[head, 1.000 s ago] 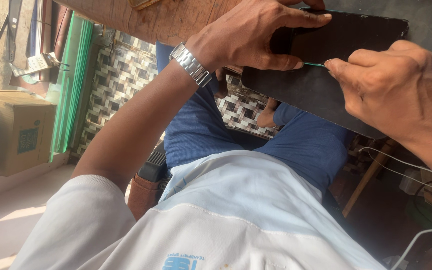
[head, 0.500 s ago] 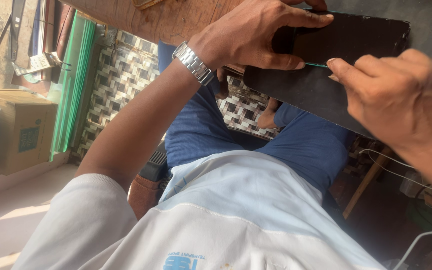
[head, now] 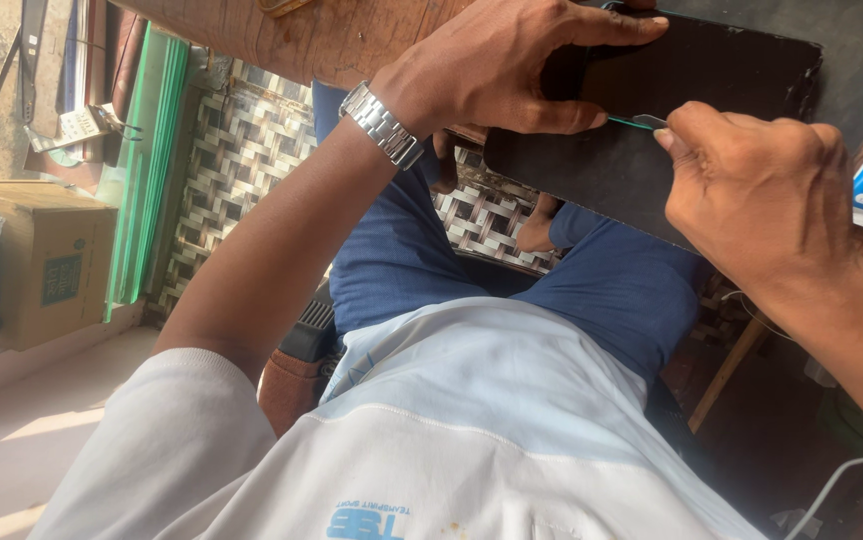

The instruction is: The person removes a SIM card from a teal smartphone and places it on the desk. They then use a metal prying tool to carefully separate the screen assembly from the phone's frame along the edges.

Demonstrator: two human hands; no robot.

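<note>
Upper right of the frame: left hand (head: 511,70) clamps the flat black device (head: 701,75); right hand (head: 761,190) pinches a thin pry tool (head: 636,122) at its edge. Stiff, likely fragile; grip the sides.

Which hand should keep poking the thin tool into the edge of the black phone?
Probably the right hand: its fingers already pinch the thin metal tool at the black phone edge. The left hand is busy pressing the phone down on the black mat.

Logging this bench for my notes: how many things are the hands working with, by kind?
Dark flat device, held by the left hand: 1
Thin green-tipped tool, pinched by the right hand: 1
Black mat: 1
Total: 3
</note>
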